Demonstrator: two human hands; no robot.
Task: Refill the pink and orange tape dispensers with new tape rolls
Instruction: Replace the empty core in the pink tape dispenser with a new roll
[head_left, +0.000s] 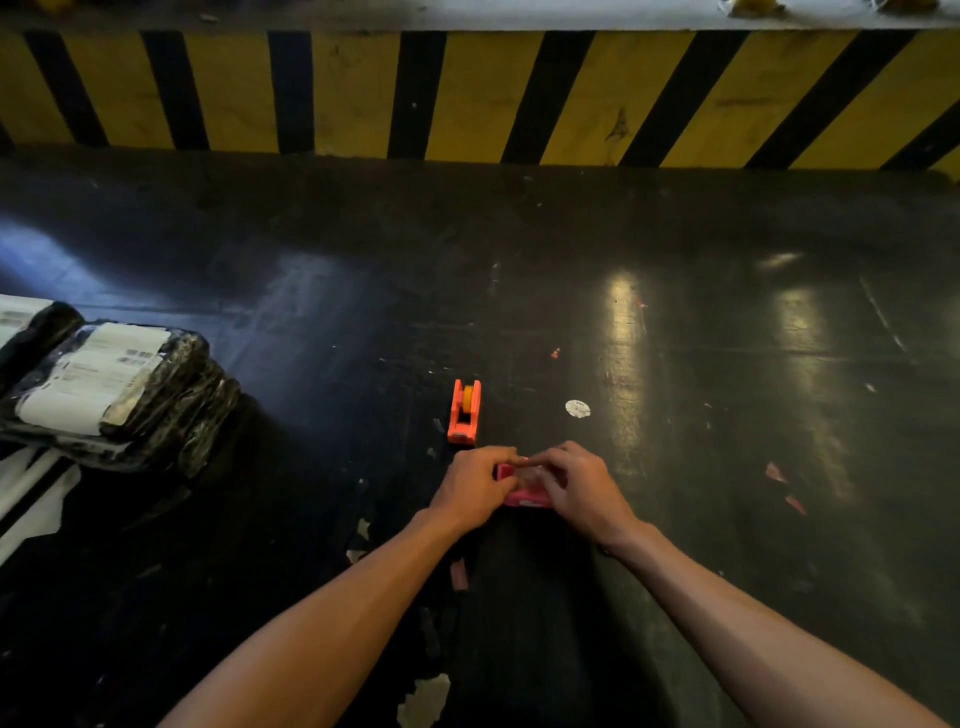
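Note:
The orange tape dispenser (464, 412) stands on the dark floor with a yellowish roll seated in it, just beyond my hands. The pink tape dispenser (524, 492) sits on the floor between my hands, mostly hidden by my fingers. My left hand (475, 488) grips its left end. My right hand (579, 486) covers its right side, fingertips pinched over the top where a pale tape roll shows faintly. Both hands touch the pink dispenser.
Black plastic-wrapped parcels (111, 387) with white labels lie at the left. A yellow-and-black striped kerb (467, 96) runs across the back. A white round sticker (577, 409) and small pink scraps (774, 473) lie on the floor to the right.

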